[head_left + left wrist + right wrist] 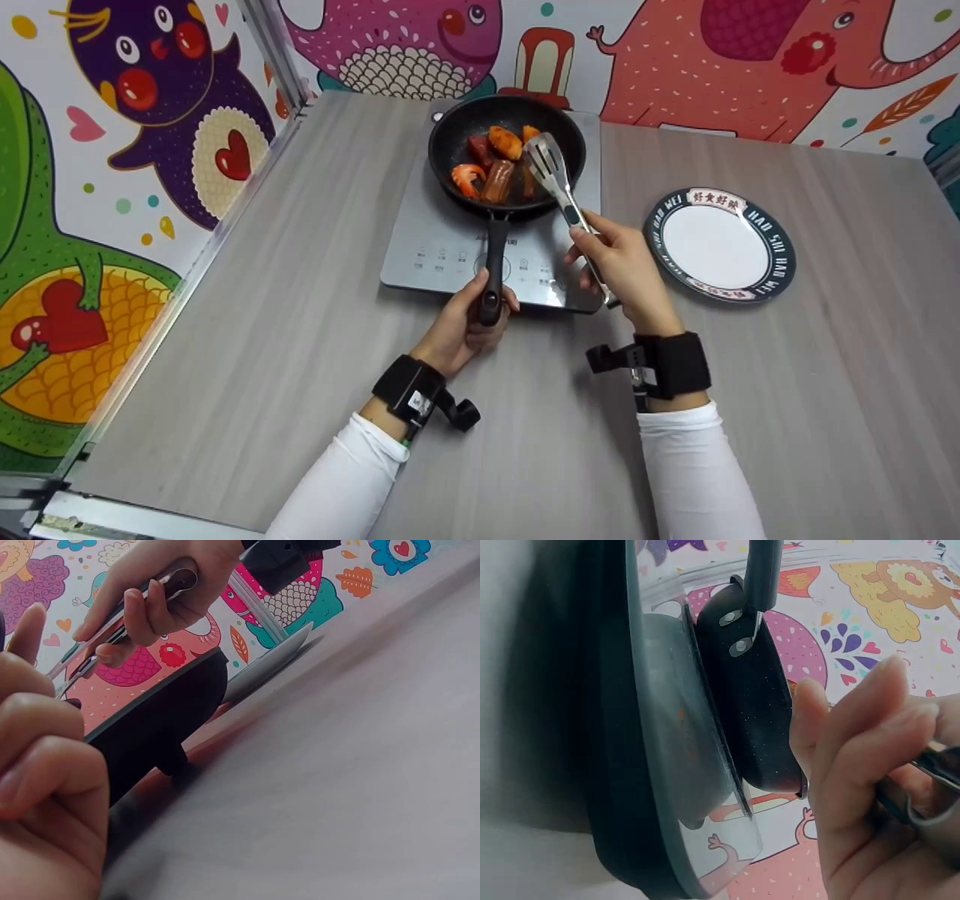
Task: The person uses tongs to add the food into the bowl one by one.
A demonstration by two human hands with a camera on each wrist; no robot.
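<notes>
A black frying pan (459, 142) stands on a silver induction cooktop (420, 247). Fingers of my left hand (466, 330) wrap around the end of its handle (496, 251). Inside the pan lie a prawn (466, 180), a scored brown sausage-like piece (498, 182), an orange-brown chunk (505, 142), a dark red piece (478, 148) and more food partly hidden by the tongs. My right hand (628, 266) grips metal tongs (551, 166), their slotted head over the pan's right side beside the food. The right wrist view shows that hand (870, 772) curled around the tongs (934, 821).
To the right of the cooktop a round plate (716, 244) with a dark patterned rim lies on the wood-grain table (300, 300). Walls with cartoon animals (675, 67) close off the back and left, and a metal frame edge (172, 292) runs along the left.
</notes>
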